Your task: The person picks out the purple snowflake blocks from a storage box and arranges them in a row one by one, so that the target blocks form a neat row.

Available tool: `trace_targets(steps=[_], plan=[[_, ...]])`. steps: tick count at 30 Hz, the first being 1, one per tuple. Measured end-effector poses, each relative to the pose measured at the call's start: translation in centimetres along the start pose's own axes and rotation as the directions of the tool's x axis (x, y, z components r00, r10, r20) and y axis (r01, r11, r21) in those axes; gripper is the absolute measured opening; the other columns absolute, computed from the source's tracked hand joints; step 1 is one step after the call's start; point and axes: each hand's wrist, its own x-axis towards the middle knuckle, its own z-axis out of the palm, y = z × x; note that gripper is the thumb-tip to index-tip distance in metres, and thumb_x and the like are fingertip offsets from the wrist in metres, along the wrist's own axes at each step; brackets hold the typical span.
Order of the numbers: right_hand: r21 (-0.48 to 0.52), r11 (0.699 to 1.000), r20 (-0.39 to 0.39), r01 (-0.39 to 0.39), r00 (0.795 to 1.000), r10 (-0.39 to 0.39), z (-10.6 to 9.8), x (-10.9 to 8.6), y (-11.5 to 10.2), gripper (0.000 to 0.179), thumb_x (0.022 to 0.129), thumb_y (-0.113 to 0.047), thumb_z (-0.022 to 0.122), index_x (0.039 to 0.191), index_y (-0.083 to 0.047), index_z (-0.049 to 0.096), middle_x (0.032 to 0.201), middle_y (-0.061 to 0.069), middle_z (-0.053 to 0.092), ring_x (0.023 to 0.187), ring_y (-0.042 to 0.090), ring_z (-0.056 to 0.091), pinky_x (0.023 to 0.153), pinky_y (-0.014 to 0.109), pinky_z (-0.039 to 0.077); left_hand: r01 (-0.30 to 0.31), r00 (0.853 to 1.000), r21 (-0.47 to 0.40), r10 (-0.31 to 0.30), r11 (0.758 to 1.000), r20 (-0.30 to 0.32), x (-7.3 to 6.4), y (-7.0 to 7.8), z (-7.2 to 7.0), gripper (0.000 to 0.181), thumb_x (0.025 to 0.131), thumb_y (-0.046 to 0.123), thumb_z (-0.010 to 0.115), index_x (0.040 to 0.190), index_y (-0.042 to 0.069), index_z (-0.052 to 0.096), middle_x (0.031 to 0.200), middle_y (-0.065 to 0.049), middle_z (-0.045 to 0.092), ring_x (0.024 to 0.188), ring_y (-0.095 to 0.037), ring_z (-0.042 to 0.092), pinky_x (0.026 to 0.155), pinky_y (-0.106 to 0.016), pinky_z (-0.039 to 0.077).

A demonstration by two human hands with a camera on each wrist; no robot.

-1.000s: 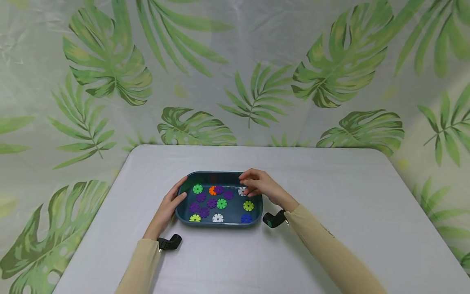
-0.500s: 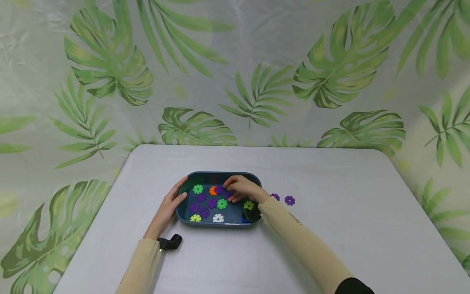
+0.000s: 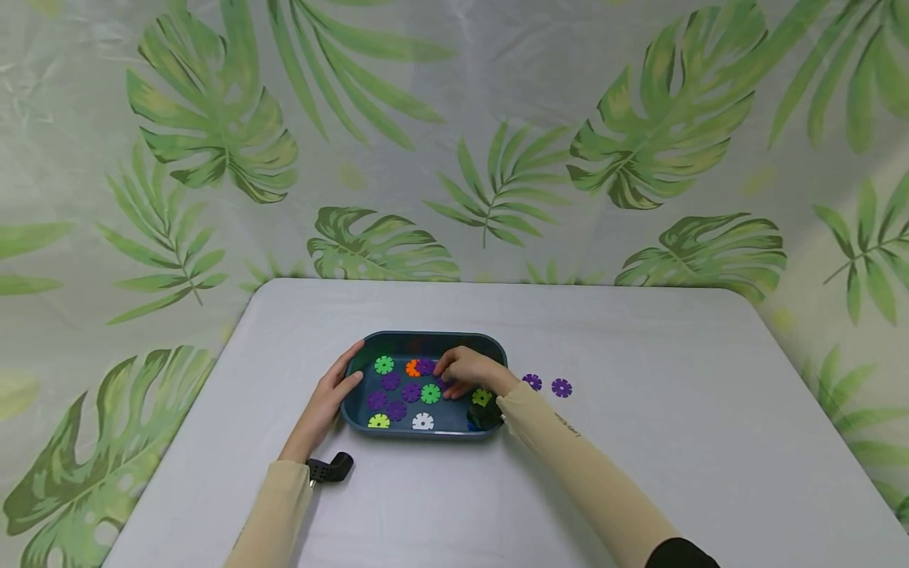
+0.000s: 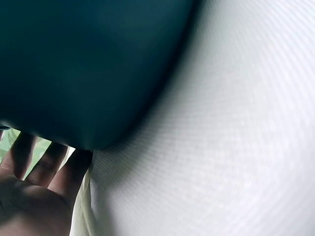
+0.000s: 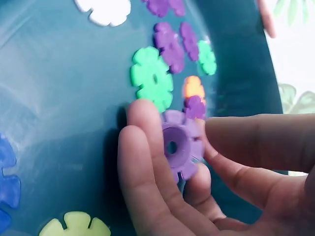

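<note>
A dark teal tray [image 3: 454, 434] lies on the table, with notched plastic snowflake discs in several colours spread over its floor. My left hand [image 3: 331, 400] holds the tray's left end, thumb at the rim; in the left wrist view its fingers [image 4: 69, 174] are against the outer wall. Inside the tray, toward its right half, my right hand [image 3: 470, 372] pinches a purple snowflake disc [image 5: 179, 145] between thumb and fingers, the disc tilted up. Beside it lie a green disc [image 5: 151, 78] and an orange disc [image 5: 194, 87] partly under another purple one.
Two purple discs [image 3: 562, 387] lie on the white tablecloth right of the tray, near my right sleeve. A white disc [image 3: 422, 421] is at the tray's front, a yellow-green disc [image 3: 481, 397] at its right. A leaf-patterned backdrop [image 3: 497, 181] stands behind the table.
My right hand has moved left from the tray's right rim down among the discs and now pinches a purple one. Two purple discs on the cloth have come into sight. The left hand stays put.
</note>
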Motion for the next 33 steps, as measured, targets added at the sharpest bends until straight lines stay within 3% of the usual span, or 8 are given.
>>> trace_targets(steps=[5, 10, 16, 21, 27, 33], plan=[[-0.024, 1.0, -0.01, 0.002, 1.0, -0.002, -0.1, 0.2, 0.2, 0.007, 0.092, 0.005, 0.051, 0.091, 0.003, 0.058, 0.083, 0.012, 0.059, 0.06, 0.017, 0.062, 0.06, 0.03, 0.056, 0.003, 1.0, 0.007, -0.003, 1.0, -0.003, 0.0, 0.0, 0.0, 0.054, 0.102, 0.015, 0.047, 0.152, 0.012, 0.027, 0.157, -0.006, 0.019, 0.144, -0.024, 0.01, 0.114, -0.047, 0.01], [-0.028, 0.995, 0.022, 0.095, 0.995, -0.094, -0.9, -0.2, 0.2, 0.007, 0.092, 0.002, 0.053, 0.097, 0.002, 0.058, 0.077, 0.008, 0.057, 0.058, 0.014, 0.054, 0.053, 0.024, 0.048, 0.003, 1.0, 0.014, -0.003, 1.0, -0.006, 0.1, 0.0, 0.0, 0.054, 0.102, 0.016, 0.047, 0.152, 0.012, 0.028, 0.157, -0.005, 0.019, 0.144, -0.024, 0.01, 0.114, -0.047, 0.01], [0.03, 0.973, 0.05, 0.229, 0.972, -0.231, -2.5, -1.4, -0.1, 0.018, 0.091, 0.0, 0.051, 0.107, 0.005, 0.059, 0.079, 0.008, 0.056, 0.061, 0.015, 0.055, 0.064, 0.036, 0.053, -0.004, 1.0, 0.01, 0.004, 1.0, -0.005, 0.1, 0.1, 0.0, 0.054, 0.102, 0.015, 0.047, 0.152, 0.012, 0.028, 0.157, -0.005, 0.019, 0.144, -0.024, 0.01, 0.114, -0.047, 0.01], [0.065, 0.96, 0.003, 0.273, 0.962, -0.274, -4.5, -3.0, 0.4, 0.017, 0.094, -0.003, 0.052, 0.108, 0.004, 0.059, 0.083, 0.008, 0.058, 0.064, 0.016, 0.056, 0.069, 0.039, 0.054, -0.004, 1.0, 0.009, 0.004, 1.0, -0.005, 0.1, 0.1, 0.0, 0.053, 0.102, 0.014, 0.047, 0.152, 0.012, 0.028, 0.157, -0.005, 0.019, 0.144, -0.024, 0.011, 0.114, -0.047, 0.01], [0.106, 0.95, -0.082, 0.293, 0.955, -0.285, -8.0, -5.4, 2.8, 0.02, 0.097, -0.006, 0.052, 0.113, 0.005, 0.056, 0.086, 0.009, 0.059, 0.069, 0.017, 0.056, 0.069, 0.036, 0.053, -0.005, 1.0, 0.01, 0.005, 1.0, -0.01, 0.0, 0.1, 0.0, 0.053, 0.102, 0.011, 0.046, 0.151, 0.012, 0.029, 0.157, -0.005, 0.02, 0.144, -0.023, 0.011, 0.115, -0.047, 0.009], [0.1, 0.961, -0.187, 0.258, 0.953, -0.237, -11.5, -7.9, 7.1, 0.026, 0.098, -0.008, 0.05, 0.117, 0.01, 0.052, 0.086, 0.009, 0.056, 0.071, 0.017, 0.055, 0.073, 0.035, 0.054, 0.002, 1.0, 0.027, -0.001, 1.0, -0.019, -0.1, 0.2, 0.1, 0.053, 0.101, 0.011, 0.046, 0.151, 0.011, 0.029, 0.157, -0.006, 0.021, 0.144, -0.024, 0.011, 0.115, -0.046, 0.01]])
